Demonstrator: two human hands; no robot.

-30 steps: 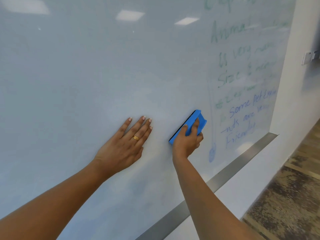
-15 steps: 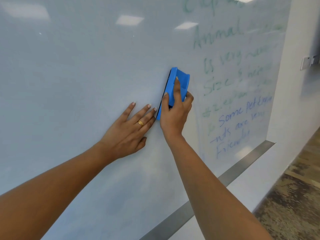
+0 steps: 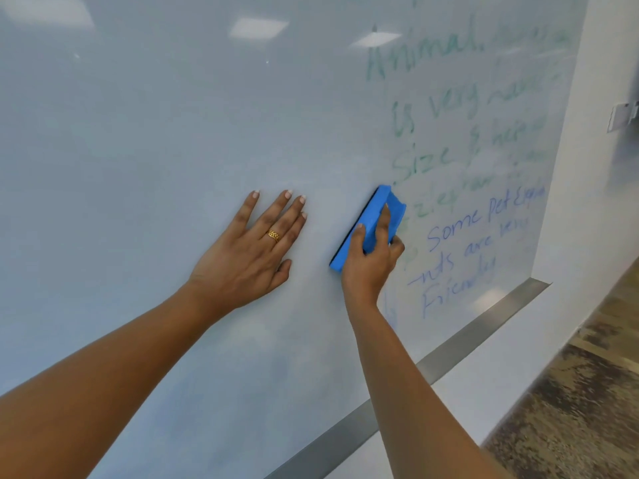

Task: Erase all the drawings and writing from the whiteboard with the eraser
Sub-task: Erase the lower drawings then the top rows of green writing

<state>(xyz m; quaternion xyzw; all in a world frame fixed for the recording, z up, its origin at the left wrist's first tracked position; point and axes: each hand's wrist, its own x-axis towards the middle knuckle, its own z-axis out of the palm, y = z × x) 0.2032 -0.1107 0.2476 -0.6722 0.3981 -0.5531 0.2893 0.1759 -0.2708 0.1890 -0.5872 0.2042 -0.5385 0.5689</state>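
On my feed the whiteboard (image 3: 138, 133) fills the left side, showing only faint smudges there. The left hand (image 3: 249, 257) lies flat on it, fingers straight and slightly spread, gripping nothing. A gold ring (image 3: 273, 235) sits on one finger.

Just right of that hand, and apart from it, the blue eraser (image 3: 370, 217) is tilted with its top end leaning right and its dark pad against the board. The right hand (image 3: 370, 267) clamps it from below, with the thumb on the left edge, one finger along the back and the others curled round the right side.

Right of the eraser I read partly smeared green writing (image 3: 449, 98): "Animal", "is very", "Size". Below it is blue writing (image 3: 466, 243): "Some pet", "Friendly". The eraser's upper end sits just beside the lowest green line.

A metal rail (image 3: 466, 344) runs along the board's lower edge. Farther right are a white wall (image 3: 587, 202), a switch plate (image 3: 622, 115) on it, and a patterned floor (image 3: 570, 409).
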